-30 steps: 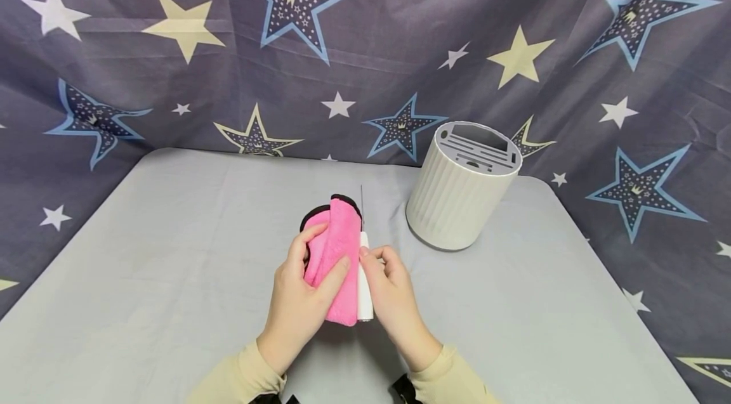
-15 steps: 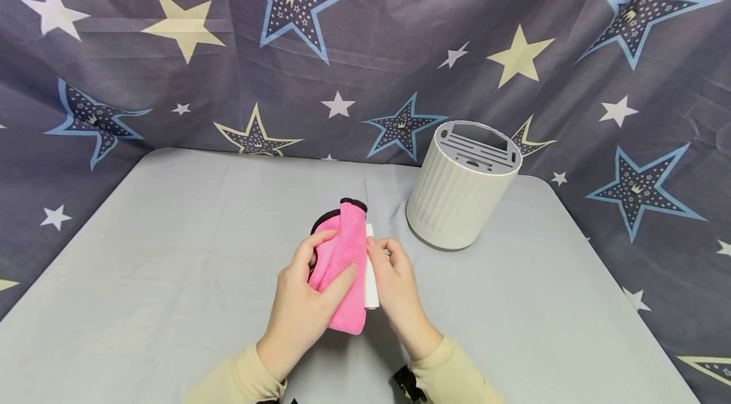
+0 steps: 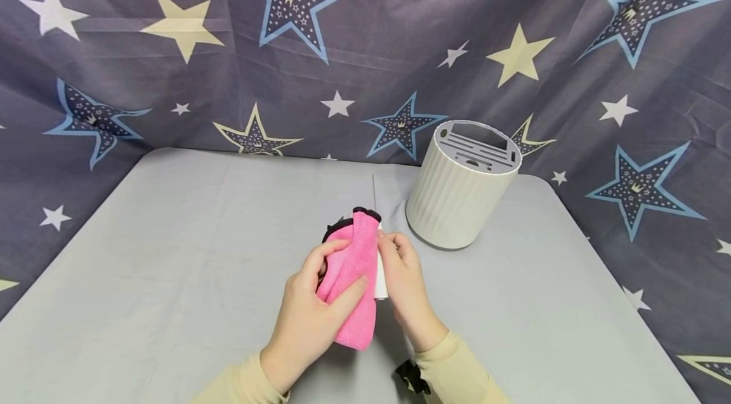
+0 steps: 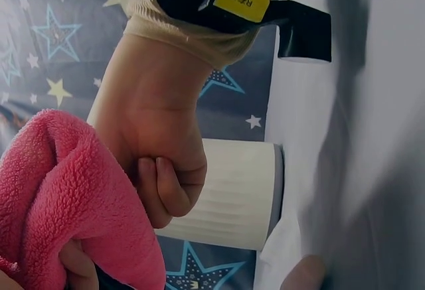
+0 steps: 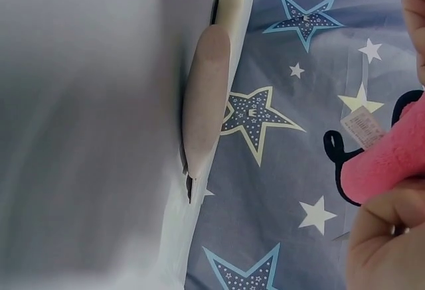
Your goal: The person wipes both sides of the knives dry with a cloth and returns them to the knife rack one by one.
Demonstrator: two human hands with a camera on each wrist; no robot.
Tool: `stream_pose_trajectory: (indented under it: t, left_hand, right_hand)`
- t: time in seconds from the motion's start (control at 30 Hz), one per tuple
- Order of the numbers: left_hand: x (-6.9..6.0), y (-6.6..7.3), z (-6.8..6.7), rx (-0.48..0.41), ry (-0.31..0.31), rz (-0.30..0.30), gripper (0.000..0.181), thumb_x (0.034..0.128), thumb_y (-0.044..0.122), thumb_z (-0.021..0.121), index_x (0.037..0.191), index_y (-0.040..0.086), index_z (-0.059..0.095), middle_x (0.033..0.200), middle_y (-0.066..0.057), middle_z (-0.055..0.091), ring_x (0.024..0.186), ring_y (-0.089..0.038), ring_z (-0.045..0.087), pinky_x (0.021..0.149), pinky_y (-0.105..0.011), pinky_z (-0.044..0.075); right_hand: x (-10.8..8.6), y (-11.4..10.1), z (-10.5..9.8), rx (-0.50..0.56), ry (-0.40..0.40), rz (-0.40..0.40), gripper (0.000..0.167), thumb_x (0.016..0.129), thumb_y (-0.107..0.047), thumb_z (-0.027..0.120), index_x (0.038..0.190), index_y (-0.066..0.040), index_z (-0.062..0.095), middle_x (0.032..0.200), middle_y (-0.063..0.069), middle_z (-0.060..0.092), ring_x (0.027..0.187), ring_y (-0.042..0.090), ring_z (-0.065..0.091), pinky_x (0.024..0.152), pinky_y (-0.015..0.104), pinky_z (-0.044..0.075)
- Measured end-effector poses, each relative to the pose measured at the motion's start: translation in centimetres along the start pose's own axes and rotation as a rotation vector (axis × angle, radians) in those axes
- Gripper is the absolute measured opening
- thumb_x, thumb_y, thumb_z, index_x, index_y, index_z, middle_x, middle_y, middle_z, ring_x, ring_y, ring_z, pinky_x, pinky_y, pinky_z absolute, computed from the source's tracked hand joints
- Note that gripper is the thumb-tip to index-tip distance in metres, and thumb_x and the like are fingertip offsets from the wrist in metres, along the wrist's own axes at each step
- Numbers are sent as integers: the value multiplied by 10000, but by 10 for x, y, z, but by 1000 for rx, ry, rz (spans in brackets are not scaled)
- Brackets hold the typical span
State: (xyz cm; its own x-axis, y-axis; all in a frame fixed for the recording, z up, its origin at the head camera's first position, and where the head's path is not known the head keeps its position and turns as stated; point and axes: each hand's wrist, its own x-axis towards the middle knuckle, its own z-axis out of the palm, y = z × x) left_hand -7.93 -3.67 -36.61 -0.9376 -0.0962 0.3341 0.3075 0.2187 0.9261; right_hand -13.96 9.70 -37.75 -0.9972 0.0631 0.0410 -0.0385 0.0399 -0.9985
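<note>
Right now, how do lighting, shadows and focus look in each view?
Head: bright and fairly even, a soft shadow on the table below the pink cloth; left wrist: dimmer, broad soft-edged shadows across the table, pink cloth fairly crisp; right wrist: table shaded and featureless, starry backdrop clear, pink cloth cut off by the frame.

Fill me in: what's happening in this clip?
A person holds a pink cloth in the left hand, while the right hand pinches a white-handled tool along the cloth's edge. The cloth partly hides the handle, and the tool's thin end points away from the person. A ribbed holder stands on the table off to the right.
</note>
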Motion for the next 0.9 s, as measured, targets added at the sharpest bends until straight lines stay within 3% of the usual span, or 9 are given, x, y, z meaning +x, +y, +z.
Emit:
stream_pose_trajectory:
  t: [0.43,0.73,0.9]
  left_hand:
    - [-4,2,0,-31,-65,-8,536,792,33,767,1249,253,593,865,16,678,704,-70,640,633,-269,552]
    - [-2,-2,-1,-27,-34,34,498,823,80,772,1268,207,589,882,-11,686,754,-73,627,673,-252,538]
    - [0,-4,-2,-1,-15,35,497,828,95,773,1272,216,586,880,16,688,763,-68,620,694,-244,526]
  right_hand:
    - [4,1,-6,22,18,12,220,995,-164,462,943,16,577,715,-18,556,546,63,529,536,223,462]
    - [7,1,-14,82,-18,87,265,1016,-272,513,890,-44,560,684,-29,551,570,78,534,539,231,465]
    - [8,1,-18,154,-49,125,289,1039,-257,433,985,-8,569,691,-23,555,587,75,526,546,233,463]
